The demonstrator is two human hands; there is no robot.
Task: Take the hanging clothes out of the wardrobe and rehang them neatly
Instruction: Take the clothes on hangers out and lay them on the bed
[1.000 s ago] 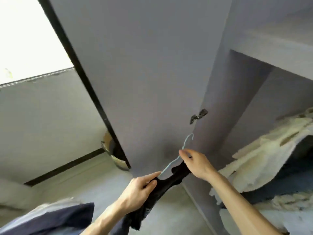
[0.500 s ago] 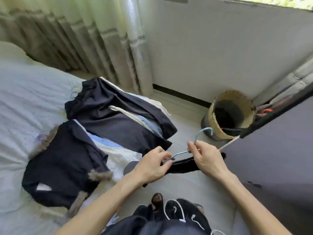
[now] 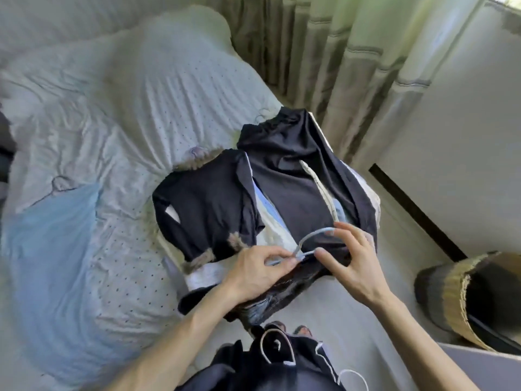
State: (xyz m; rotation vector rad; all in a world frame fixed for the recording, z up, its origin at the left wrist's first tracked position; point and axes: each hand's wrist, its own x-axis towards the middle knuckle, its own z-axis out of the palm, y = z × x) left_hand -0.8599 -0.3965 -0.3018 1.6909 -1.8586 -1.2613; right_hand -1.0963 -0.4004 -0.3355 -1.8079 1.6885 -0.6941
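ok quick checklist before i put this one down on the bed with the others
1. Left hand pinches the blue hanger: ok.
2. Right hand holds the hanger's hook: ok.
3. Black garment seated squarely on the hanger: cannot tell, bunched under the hands.
4. Free sheet on the bed beside the dark clothes: ok.
5. Woven basket out of the way: ok, off to the right.

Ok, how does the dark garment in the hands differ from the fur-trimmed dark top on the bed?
The held garment is bunched on a pale blue hanger that the left hand and right hand pinch; the fur-trimmed top lies spread flat on the bed, untouched. The fur-trimmed top has furry cuffs and collar; the held garment shows no trim. Both are dark fabric.
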